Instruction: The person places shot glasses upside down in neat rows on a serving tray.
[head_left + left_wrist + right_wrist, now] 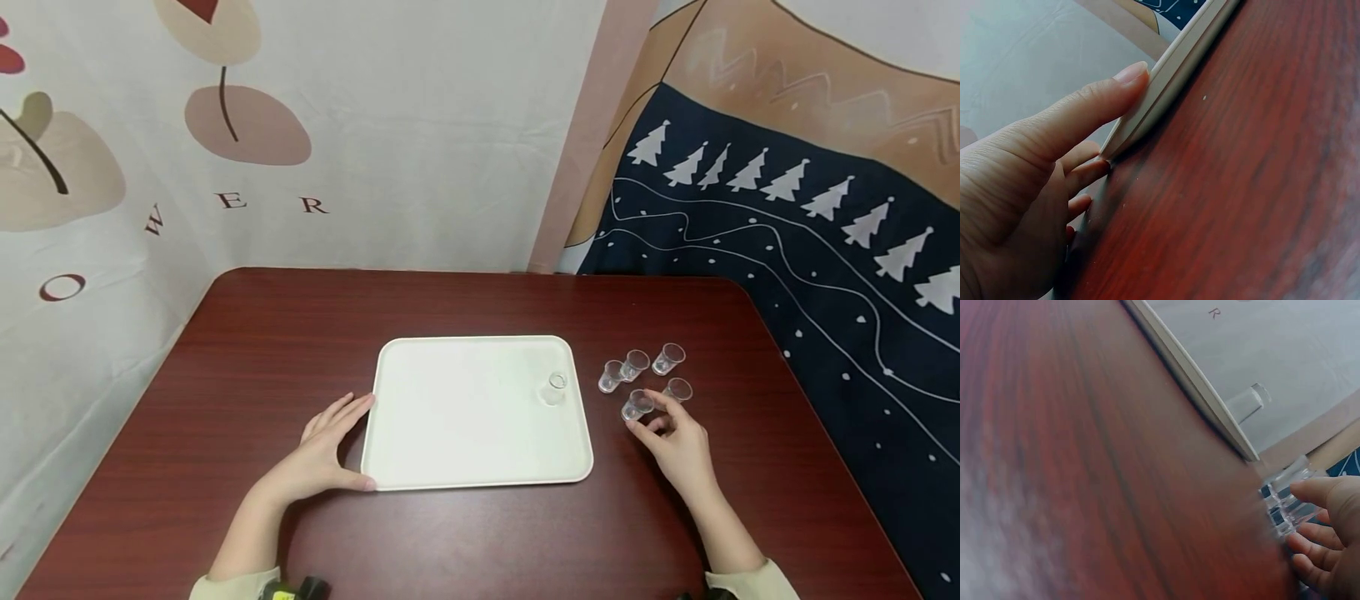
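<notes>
My left hand (322, 458) rests at the left end of a white rectangular tray (465, 417). Its thumb touches the near left corner and its fairly straight fingers lie along the left side; the left wrist view shows the thumb (1104, 103) against the tray's rim (1166, 75). Right of the tray, my right hand (678, 446) pinches a small clear shot glass (637, 405) between thumb and index finger. One similar shot glass (553, 390) stands on the tray's right part. In the right wrist view, the fingers (1316, 490) partly hide the glasses around them.
Several more clear shot glasses (635, 365) stand in a loose group beyond the right hand, one (678, 389) close behind its fingers. Everything is on a dark red wooden table (480, 542). Printed cloths (420, 150) hang behind the table and at its sides.
</notes>
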{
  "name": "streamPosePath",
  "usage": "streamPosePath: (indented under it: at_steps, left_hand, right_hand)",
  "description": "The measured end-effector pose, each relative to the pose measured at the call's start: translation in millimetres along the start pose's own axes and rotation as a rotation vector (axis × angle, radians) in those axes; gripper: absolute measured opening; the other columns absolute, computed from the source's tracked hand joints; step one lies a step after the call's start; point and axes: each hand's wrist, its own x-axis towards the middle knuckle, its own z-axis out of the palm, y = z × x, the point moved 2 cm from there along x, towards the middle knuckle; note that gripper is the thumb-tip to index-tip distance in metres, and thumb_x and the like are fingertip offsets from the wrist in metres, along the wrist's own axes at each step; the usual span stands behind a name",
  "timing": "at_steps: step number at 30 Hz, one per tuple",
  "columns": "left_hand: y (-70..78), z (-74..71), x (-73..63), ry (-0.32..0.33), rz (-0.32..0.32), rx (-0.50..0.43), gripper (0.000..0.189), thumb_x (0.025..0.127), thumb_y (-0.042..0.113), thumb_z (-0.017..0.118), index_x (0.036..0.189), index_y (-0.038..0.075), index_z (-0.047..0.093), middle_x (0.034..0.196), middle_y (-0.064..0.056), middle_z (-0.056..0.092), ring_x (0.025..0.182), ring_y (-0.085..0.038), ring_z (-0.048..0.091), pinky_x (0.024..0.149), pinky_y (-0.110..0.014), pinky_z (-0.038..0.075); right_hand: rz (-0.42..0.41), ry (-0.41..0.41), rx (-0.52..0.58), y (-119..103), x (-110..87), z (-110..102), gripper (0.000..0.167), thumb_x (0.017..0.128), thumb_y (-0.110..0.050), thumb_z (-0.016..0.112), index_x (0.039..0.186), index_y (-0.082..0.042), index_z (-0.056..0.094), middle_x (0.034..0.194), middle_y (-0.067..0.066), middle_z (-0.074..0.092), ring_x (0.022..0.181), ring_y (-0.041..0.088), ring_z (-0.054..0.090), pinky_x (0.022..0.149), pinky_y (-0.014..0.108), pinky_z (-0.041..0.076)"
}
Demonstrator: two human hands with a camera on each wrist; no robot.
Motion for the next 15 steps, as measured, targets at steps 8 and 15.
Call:
streamPosePath:
  at_steps: [8, 15]
  left_hand:
    - [0.0, 0.4, -0.4, 0.007, -0.003, -0.001, 0.117, 0.055, 0.049, 0.087, 0.15, 0.009, 0.031, 0.152, -0.013, 0.031, 0.139, -0.04, 0.012, 0.098, -0.066, 0.009]
    - [0.1, -0.1, -0.3, 0.006, -0.006, -0.005, 0.117, 0.055, 0.049, 0.088, 0.15, 0.009, 0.031, 0.152, -0.013, 0.031, 0.139, -0.04, 0.012, 0.098, -0.066, 0.009]
  right_hand:
    - [0.012, 0.005, -0.047, 6.5, 3.5, 9.2, 0.036, 0.072, -0.009, 0.083, 0.106, -0.007, 0.07, 0.064, -0.003, 0.054, 0.058, 0.005, 0.049, 0.056, 0.02, 0.036]
    - [0.014, 0.01, -0.057, 7.5, 4.3, 11.0, 0.029, 0.073, -0.012, 0.082, 0.099, -0.008, 0.07, 0.061, -0.004, 0.051, 0.057, 0.007, 0.047, 0.056, 0.022, 0.035]
